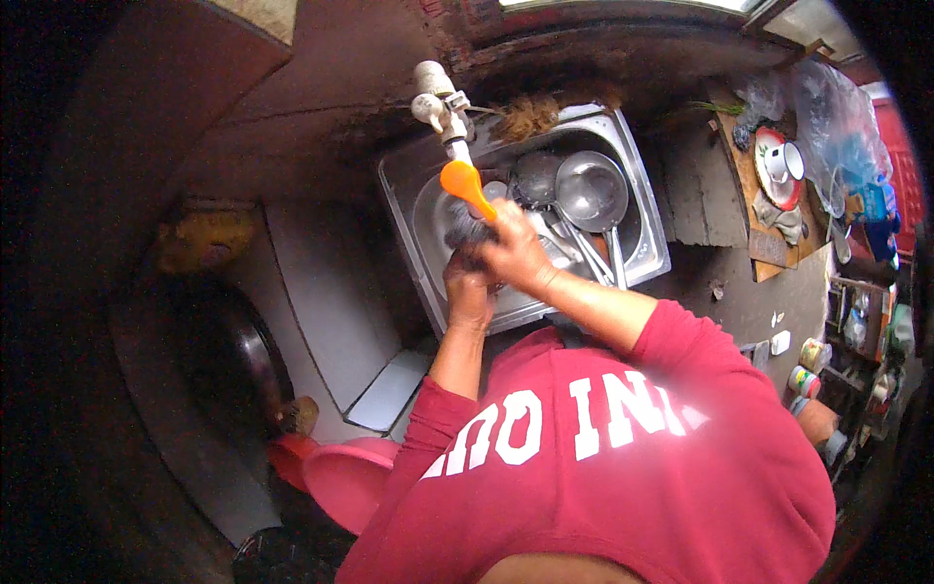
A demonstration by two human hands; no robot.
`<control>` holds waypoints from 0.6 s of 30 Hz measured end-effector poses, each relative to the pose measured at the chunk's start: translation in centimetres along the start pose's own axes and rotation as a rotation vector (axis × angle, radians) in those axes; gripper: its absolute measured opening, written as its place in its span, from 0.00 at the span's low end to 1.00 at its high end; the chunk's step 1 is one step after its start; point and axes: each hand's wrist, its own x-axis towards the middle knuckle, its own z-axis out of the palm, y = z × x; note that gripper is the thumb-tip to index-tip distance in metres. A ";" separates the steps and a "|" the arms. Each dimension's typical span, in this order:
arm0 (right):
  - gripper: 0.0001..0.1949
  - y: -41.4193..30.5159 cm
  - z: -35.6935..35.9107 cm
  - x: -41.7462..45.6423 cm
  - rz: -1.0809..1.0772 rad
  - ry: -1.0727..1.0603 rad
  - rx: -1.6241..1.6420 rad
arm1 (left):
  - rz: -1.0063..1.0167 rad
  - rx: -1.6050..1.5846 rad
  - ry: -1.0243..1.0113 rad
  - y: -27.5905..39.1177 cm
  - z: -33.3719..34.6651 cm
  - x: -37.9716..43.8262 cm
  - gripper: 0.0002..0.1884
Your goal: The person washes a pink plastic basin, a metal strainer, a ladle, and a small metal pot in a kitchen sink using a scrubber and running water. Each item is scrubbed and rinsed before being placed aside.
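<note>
My right hand (516, 247) is curled over a dark grey, fibrous bundle (467, 228), blurred, perhaps a scouring pad. My left hand (469, 292) presses against it from below, its fingers mostly hidden. An orange, paddle-shaped plastic piece (462, 181) overlaps the white outlet of the tap (436, 109) and reaches down to my right hand; whether I hold it is unclear. Both hands are over a stainless steel sink (646, 233). Inside it, right of my hands, lie a round metal ladle or strainer (592, 191), a darker round utensil (536, 179) and several metal handles.
Brown fibrous scrubbing material (527, 119) sits on the sink's back rim. A wooden board (766, 271) at right carries an enamel plate (767, 146), a white mug (786, 162) and a cloth (779, 217). Jars (813, 354) stand nearer. A pink basin (350, 474) is at lower left.
</note>
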 end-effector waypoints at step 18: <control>0.17 0.6 -1.2 2.3 0.228 0.084 0.052 | -0.020 0.335 -0.064 -0.4 0.7 -1.2 0.24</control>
